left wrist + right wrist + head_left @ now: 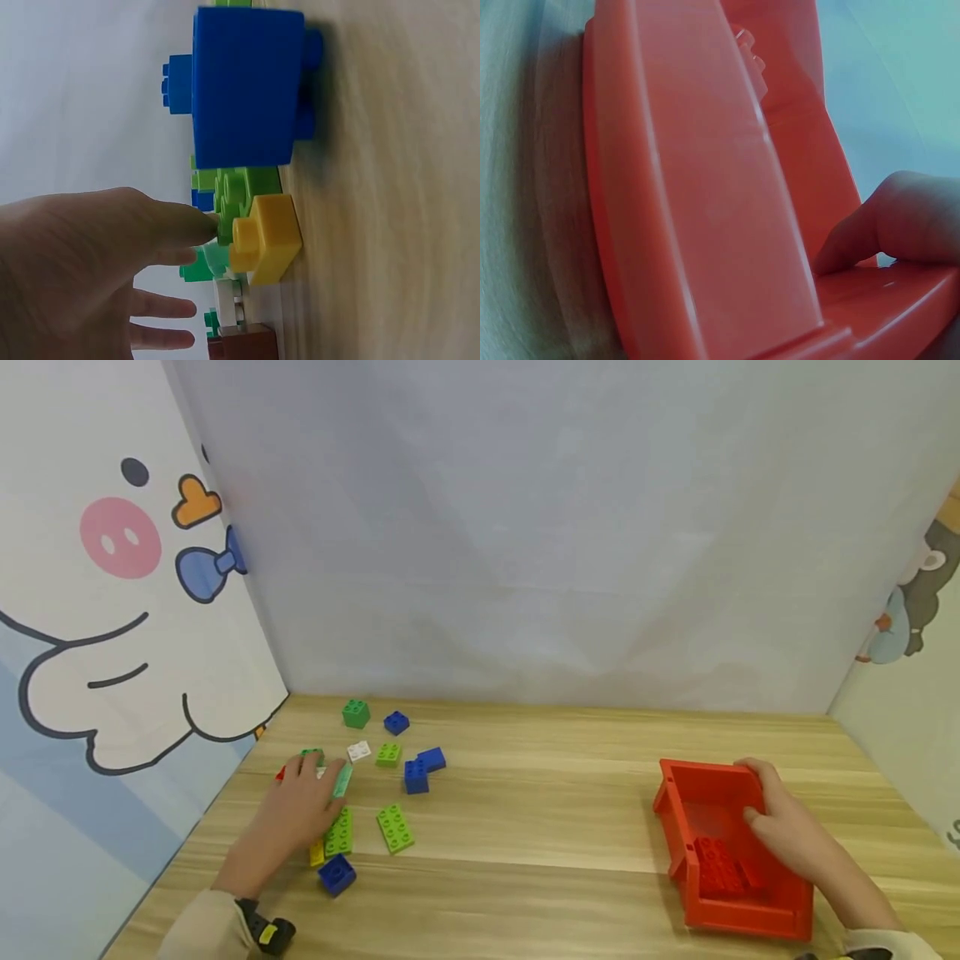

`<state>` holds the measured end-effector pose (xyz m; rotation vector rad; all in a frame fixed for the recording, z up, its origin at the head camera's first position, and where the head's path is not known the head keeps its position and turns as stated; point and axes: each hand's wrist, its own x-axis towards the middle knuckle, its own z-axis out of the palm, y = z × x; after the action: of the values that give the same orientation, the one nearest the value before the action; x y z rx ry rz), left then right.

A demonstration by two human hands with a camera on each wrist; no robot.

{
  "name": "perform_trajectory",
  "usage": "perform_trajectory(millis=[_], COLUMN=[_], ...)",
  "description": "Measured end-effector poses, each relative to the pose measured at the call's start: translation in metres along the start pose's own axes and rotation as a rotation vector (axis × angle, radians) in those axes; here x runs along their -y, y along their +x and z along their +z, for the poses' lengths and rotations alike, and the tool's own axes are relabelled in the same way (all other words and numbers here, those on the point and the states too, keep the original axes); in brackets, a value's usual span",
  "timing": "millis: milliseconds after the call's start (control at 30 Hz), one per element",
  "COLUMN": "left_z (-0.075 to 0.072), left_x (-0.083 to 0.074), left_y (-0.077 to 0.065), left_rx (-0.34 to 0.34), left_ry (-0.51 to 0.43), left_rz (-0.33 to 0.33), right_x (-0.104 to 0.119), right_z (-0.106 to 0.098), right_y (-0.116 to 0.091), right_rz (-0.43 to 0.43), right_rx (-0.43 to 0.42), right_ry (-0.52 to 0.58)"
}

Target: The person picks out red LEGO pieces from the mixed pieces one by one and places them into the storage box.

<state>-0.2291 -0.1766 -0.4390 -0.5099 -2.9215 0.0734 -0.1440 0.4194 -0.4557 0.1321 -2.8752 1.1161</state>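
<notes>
At the left of the head view my left hand (298, 802) reaches over a cluster of toy building bricks, its fingers fairly straight. Under and beside it lie a light teal brick (342, 781), a lime brick (339, 833), a yellow brick (317, 852) and a bit of a red brick (281, 773). The left wrist view shows the thumb close to the lime brick, with the yellow brick (274, 236) nearer the camera. Far to the right, my right hand (791, 828) grips the side wall of a red bin (750, 917), thumb inside. Red bricks (717, 864) lie in the bin.
Around the left hand are a green brick (356, 714), a white brick (359, 750), another lime brick (395, 828) and several blue bricks, one upturned blue brick (337, 875) nearest the front. A pale curtain (555, 543) stands behind the wooden table (525, 827).
</notes>
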Motion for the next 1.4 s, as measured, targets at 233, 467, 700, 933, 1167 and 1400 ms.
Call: perform_trajectory(millis=[233,467,700,933,1167,1400], left_z=[0.000,0.000,0.004,0.008,0.004,0.009], left_x=[0.003,0.005,0.012,0.026,0.039,0.046], left_y=[0.001,0.000,0.001,0.005,0.007,0.009], left_rx=[0.076,0.103,0.104,0.049,-0.007,-0.102], left_ry=[-0.048,-0.062,-0.043,-0.033,-0.151,-0.156], left_rz=[-0.070,-0.098,-0.114,-0.061,0.003,0.035], right_x=[0.000,0.001,0.000,0.001,0.000,-0.001], right_z=[0.000,0.000,0.001,0.000,0.000,-0.001], right_y=[0.001,0.000,0.000,0.001,0.001,0.000], right_rz=[0.006,0.004,0.004,0.009,0.007,0.006], right_rx=[-0.004,-0.005,0.002,0.009,0.006,0.011], right_ry=[-0.007,-0.012,-0.006,0.012,0.002,0.021])
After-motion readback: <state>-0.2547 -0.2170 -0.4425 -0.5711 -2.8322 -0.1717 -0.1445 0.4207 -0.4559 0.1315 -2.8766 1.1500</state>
